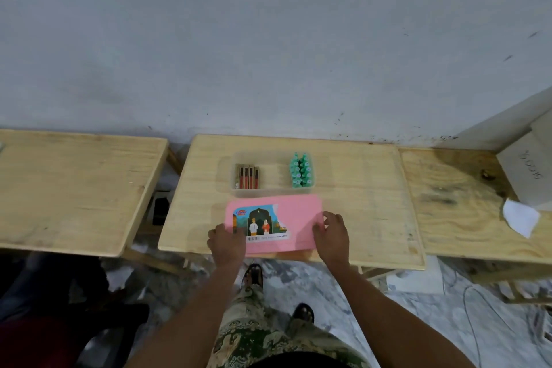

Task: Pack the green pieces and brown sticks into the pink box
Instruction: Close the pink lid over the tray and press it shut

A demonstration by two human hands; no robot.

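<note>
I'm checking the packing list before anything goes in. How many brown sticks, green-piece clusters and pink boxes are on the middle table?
Brown sticks: 4
Green pieces: 1 cluster; single pieces too small to count
Pink box: 1
Total: 6

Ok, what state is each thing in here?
pink box: closed, flat on the table
brown sticks: unpacked, in a row
green pieces: unpacked, bunched together
left hand: on the box's left edge
right hand: on the box's right edge

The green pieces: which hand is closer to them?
Right. The right hand rests on the pink box's right edge, just below the green pieces; the left hand sits farther left.
</note>
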